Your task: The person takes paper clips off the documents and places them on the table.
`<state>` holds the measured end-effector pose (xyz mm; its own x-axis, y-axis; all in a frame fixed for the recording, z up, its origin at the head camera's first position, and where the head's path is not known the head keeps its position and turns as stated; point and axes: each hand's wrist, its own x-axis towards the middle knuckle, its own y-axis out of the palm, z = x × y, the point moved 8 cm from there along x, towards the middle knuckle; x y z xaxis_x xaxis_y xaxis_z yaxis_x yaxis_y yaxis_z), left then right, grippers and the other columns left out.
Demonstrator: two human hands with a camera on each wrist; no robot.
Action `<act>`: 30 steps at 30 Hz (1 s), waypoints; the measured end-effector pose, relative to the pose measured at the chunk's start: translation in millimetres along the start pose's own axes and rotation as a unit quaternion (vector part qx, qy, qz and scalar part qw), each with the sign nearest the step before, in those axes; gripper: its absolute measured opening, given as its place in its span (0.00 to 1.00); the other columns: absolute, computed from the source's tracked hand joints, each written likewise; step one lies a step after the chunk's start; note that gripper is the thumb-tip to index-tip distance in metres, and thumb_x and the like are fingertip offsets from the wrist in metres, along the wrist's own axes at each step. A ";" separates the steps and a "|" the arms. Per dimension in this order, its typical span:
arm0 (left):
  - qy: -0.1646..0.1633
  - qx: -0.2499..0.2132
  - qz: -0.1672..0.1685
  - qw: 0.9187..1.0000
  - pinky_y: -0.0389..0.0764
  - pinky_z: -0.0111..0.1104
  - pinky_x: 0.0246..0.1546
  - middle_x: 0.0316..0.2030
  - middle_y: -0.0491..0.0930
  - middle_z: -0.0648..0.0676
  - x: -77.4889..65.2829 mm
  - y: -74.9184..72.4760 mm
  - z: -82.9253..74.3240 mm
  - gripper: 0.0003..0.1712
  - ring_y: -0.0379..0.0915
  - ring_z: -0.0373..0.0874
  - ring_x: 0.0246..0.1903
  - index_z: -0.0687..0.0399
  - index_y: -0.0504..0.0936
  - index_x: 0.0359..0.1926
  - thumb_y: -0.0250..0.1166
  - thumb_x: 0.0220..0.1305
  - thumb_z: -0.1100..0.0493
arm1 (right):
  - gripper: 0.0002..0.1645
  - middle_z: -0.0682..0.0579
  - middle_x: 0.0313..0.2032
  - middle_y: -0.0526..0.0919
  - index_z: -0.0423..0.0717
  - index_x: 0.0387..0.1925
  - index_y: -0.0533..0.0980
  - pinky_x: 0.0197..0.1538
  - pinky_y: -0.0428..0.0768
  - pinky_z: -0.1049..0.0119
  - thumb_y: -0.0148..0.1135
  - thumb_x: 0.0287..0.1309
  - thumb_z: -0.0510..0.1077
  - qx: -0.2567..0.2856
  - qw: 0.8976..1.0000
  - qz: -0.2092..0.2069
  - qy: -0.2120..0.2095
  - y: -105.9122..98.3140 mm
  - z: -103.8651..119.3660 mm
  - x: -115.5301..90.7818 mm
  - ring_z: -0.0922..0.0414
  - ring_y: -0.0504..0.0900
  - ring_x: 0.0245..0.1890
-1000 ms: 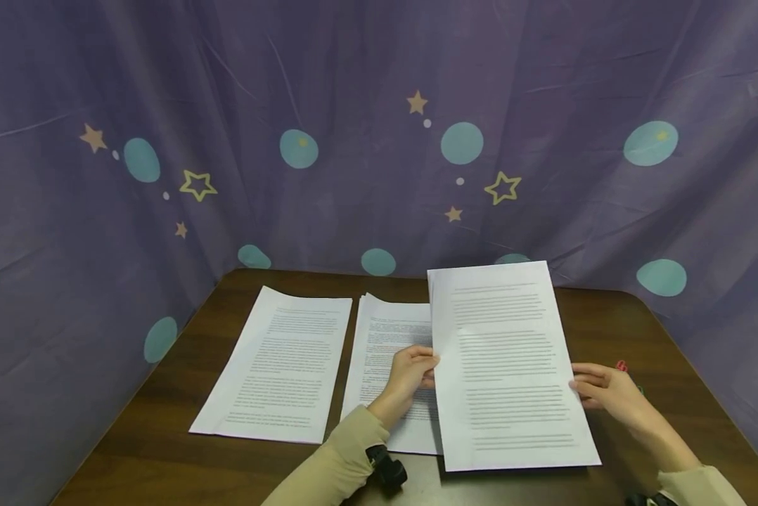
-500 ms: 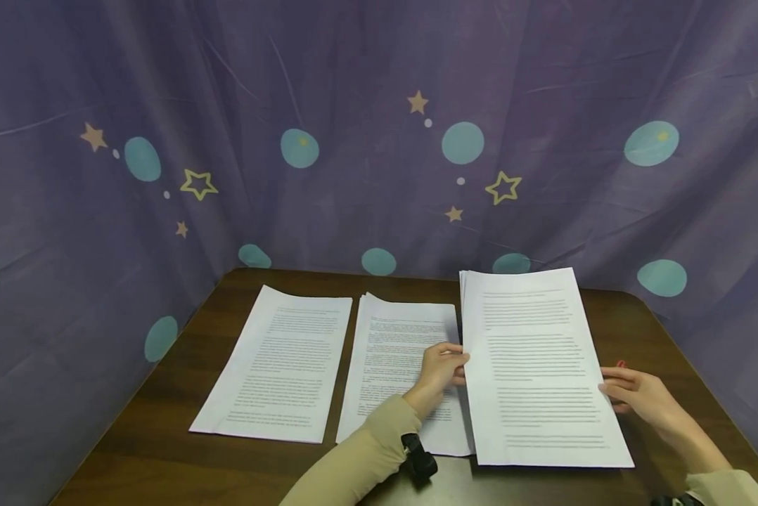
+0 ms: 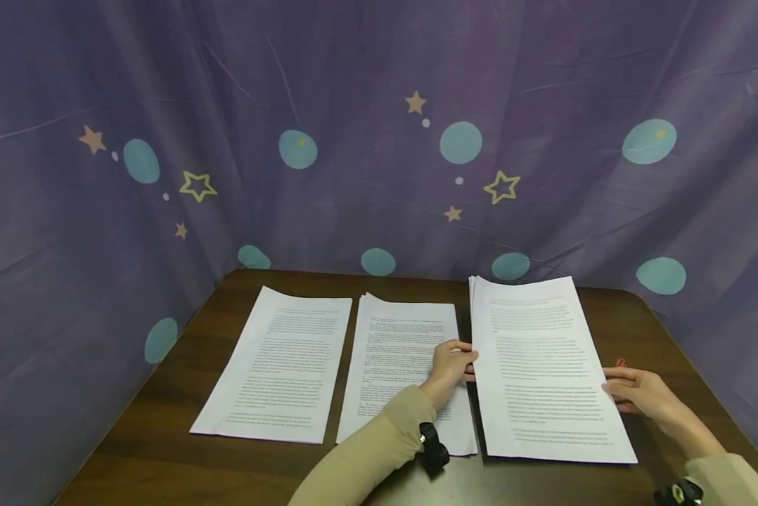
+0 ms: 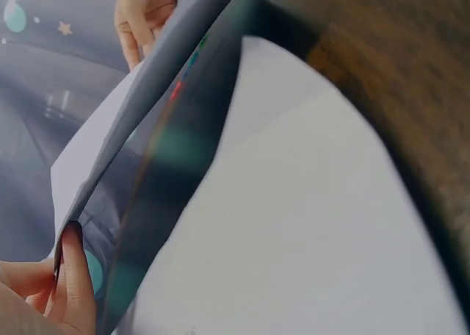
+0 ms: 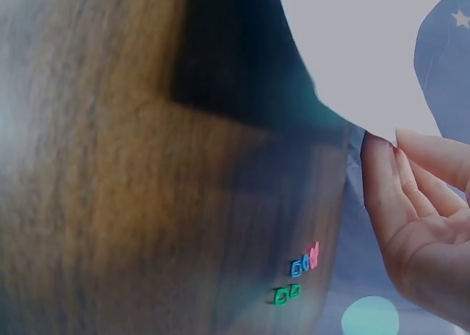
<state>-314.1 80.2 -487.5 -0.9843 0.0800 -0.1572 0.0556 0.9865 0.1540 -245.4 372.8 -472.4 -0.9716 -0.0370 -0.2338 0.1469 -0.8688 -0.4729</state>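
A thin stack of printed sheets is held at both long sides at the right of the head view. My left hand pinches its left edge between thumb and fingers. On the opposite edge, my right hand pinches it the same way. Both wrist views show the sheets raised off the table, with a dark shadow beneath in the right wrist view. Several page corners fan out slightly at the top left. Below my left forearm lies a second printed stack, partly covered by the sleeve.
A third printed stack lies flat on the left of the brown wooden table. Small coloured clips in blue, pink and green sit on the table near my right hand. A purple patterned curtain hangs behind the table.
Both hands have carried the sheets to the right, off the middle stack. In the last half second the sheets' top edge has dropped and tilted back. The other stacks stayed put.
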 end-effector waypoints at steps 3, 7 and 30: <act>-0.011 0.006 -0.003 1.000 0.78 0.34 0.16 0.18 0.78 0.55 1.7 1.5 4.3 0.06 0.69 0.36 0.10 0.68 0.76 0.32 0.60 0.49 0.73 | 0.35 0.44 0.36 0.81 0.18 0.54 0.55 0.33 0.79 0.64 0.55 0.56 0.41 -0.003 1.000 0.004 0.004 0.2 -4.1 3.3 0.59 0.79 0.30; -0.019 0.017 -0.005 1.000 0.78 0.33 0.16 0.18 0.77 0.54 2.0 2.2 9.5 0.06 0.70 0.37 0.11 0.67 0.76 0.32 0.60 0.49 0.73 | 0.35 0.43 0.35 0.81 0.18 0.54 0.56 0.33 0.79 0.63 0.56 0.55 0.41 -0.005 1.000 0.008 0.003 1.4 -9.3 6.9 0.58 0.79 0.31; -0.037 0.034 0.024 0.998 0.80 0.37 0.22 0.23 0.77 0.59 1.1 2.5 18.3 0.16 0.77 0.48 0.21 0.73 0.74 0.41 0.52 0.48 0.79 | 0.32 0.43 0.33 0.81 0.17 0.52 0.57 0.33 0.79 0.61 0.55 0.53 0.37 -0.011 1.000 0.018 0.018 7.1 -17.7 13.7 0.57 0.80 0.31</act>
<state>-312.0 85.4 -505.1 -0.9656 0.1347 -0.2224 0.1154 0.9885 0.0977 -254.3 374.9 -494.0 -0.9582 -0.0506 -0.2817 0.1869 -0.8559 -0.4822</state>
